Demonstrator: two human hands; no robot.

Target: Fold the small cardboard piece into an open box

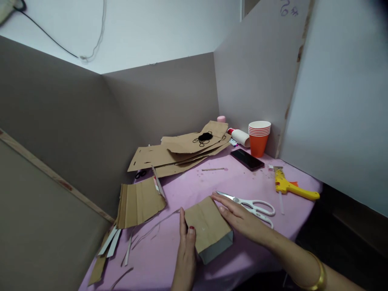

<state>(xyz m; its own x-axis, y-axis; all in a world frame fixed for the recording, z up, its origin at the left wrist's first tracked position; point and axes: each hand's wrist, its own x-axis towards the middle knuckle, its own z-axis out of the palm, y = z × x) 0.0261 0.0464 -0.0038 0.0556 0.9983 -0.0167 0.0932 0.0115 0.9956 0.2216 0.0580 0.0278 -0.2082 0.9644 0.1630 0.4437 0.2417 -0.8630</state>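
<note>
A small cardboard box [209, 224], brown on top and grey on its near side, sits at the table's front between my two hands. My left hand [186, 252] presses along its left side, fingers straight and thumb near the top edge. Against the right side lies my right hand [238, 214], its fingers reaching to the far corner. Together the hands hold the box. White-handled scissors [256, 206] lie just beyond my right hand, partly covered by it. Thin torn cardboard strips [154, 228] lie left of the box.
Cardboard sheets [148, 157] with black string [205, 136] are stacked at the back. A folded corrugated piece [139, 202] stands left. Rightward are a phone [247, 159], orange paper cups [259, 139] and a yellow glue gun [285, 186]. Grey partitions [163, 89] enclose the pink-covered table [194, 182].
</note>
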